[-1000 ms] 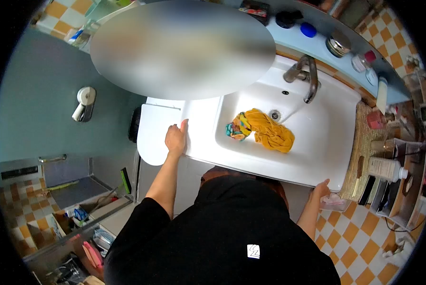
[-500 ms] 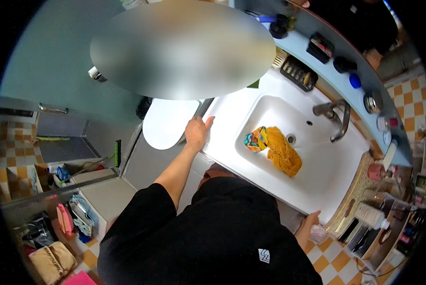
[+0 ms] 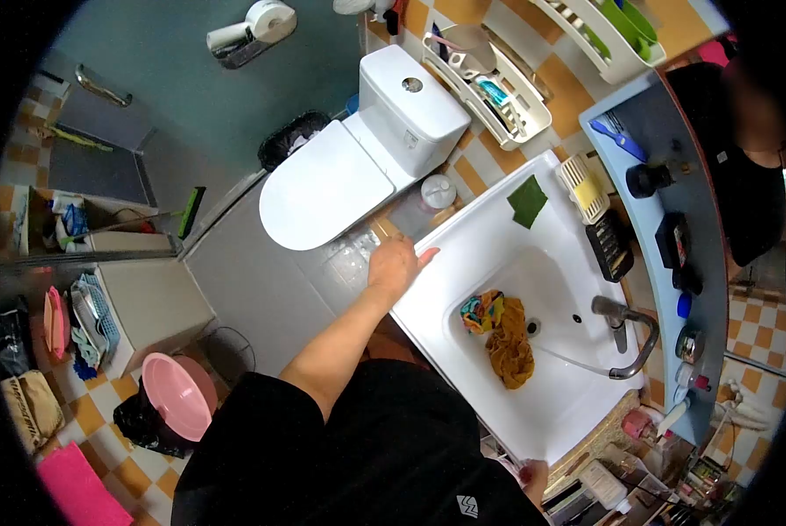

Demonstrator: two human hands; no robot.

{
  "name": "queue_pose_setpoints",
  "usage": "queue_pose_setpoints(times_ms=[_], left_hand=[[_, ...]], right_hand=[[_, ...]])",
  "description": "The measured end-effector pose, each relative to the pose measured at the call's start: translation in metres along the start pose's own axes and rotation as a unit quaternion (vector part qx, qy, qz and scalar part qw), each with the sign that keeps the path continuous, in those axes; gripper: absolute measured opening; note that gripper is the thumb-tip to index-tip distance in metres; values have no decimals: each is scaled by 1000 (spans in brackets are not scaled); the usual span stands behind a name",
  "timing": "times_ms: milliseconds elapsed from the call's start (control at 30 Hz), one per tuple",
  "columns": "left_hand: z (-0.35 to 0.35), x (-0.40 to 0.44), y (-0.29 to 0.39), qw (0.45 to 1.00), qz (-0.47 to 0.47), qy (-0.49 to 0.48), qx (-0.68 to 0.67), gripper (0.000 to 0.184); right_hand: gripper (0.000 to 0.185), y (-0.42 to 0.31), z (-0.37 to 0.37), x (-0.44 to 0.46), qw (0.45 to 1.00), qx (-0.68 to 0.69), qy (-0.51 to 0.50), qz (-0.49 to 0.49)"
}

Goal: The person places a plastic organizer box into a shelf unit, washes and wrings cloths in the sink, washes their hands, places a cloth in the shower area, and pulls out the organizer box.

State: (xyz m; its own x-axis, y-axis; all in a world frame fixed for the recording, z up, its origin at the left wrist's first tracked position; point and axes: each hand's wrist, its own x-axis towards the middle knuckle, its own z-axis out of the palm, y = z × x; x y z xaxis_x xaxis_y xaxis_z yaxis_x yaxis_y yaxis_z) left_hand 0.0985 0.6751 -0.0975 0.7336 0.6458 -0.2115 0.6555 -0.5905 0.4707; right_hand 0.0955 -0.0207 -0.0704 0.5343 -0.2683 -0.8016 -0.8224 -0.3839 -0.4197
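A white sink [image 3: 450, 250] lies in front of me. My left hand [image 3: 395, 267] grips its left rim, the thumb over the top and the fingers outside the edge. At the near right corner my right hand [image 3: 534, 479] holds the rim; most of its fingers are hidden. In the basin, a mustard-yellow cloth [image 3: 509, 346] and a small multicoloured cloth [image 3: 482, 312] lie bunched together beside the drain. From the metal faucet [image 3: 631, 337] a thin stream of water runs toward the cloths, and the yellow one looks darker and wet.
A green scouring pad [image 3: 527, 202] and soap dishes [image 3: 608, 246] sit at the sink's far side, below a blue shelf [image 3: 643, 193]. Left are a toilet [image 3: 323, 188], a pink basin [image 3: 179, 396] and a bin [image 3: 292, 140]. Bottles [image 3: 605, 486] crowd the right.
Water now runs from the faucet, and the yellow cloth has darkened. My view has shifted, so the toilet and pink basin show more. Both hands stay at the sink's rim.
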Motion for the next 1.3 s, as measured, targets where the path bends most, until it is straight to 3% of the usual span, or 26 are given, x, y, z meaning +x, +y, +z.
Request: queue_pose_setpoints(times_ms=[100, 133, 167, 200, 267, 367, 400, 500, 600, 700, 833, 933, 1033, 1100, 1167, 1300], left_hand=[[1, 1, -2, 1000, 7, 10, 0, 64], [1, 0, -2, 1000, 10, 13, 2, 63], [0, 0, -2, 1000, 12, 18, 4, 63], [-1, 1, -1, 1000, 9, 17, 3, 63], [-4, -1, 1, 1000, 4, 17, 1, 62], [-3, -2, 0, 999, 19, 33, 0, 61], [-2, -1, 1, 999, 18, 31, 5, 60], [0, 1, 1, 999, 19, 32, 21, 60], [4, 1, 1, 998, 28, 40, 32, 60], [-1, 2, 5, 998, 34, 36, 34, 60], [1, 4, 3, 998, 49, 38, 28, 62], [1, 6, 5, 998, 45, 42, 22, 63], [13, 13, -2, 993, 84, 83, 13, 63], [24, 9, -11, 989, 101, 105, 5, 63], [16, 6, -6, 992, 89, 76, 37, 65], [7, 9, -3, 999, 40, 0, -3, 67]], right_hand=[[40, -72, 28, 37, 984, -125, 64, -113], [34, -120, 66, 19, 995, 6, 40, -86], [27, -143, 82, 29, 960, 241, -123, -74], [19, -157, 91, 51, 880, 435, -185, -40], [21, -210, 140, 19, 856, 504, -105, -34], [32, -222, 152, 46, 732, 641, -229, -25], [29, -226, 155, 48, 690, 687, -227, 0], [17, -228, 162, 51, 655, 682, -327, 11], [12, -243, 188, 24, 710, 662, -241, -7], [24, -246, 194, 20, 659, 662, -357, 11], [32, -254, 203, 14, 671, 646, -363, -10], [34, -252, 201, 22, 651, 650, -393, -1], [36, -253, 203, 30, 654, 676, -339, 30], [27, -242, 201, 52, 716, 612, -334, -37], [19, -250, 202, 58, 723, 657, -212, 10], [27, -245, 188, 67, 658, 711, -244, 44]])
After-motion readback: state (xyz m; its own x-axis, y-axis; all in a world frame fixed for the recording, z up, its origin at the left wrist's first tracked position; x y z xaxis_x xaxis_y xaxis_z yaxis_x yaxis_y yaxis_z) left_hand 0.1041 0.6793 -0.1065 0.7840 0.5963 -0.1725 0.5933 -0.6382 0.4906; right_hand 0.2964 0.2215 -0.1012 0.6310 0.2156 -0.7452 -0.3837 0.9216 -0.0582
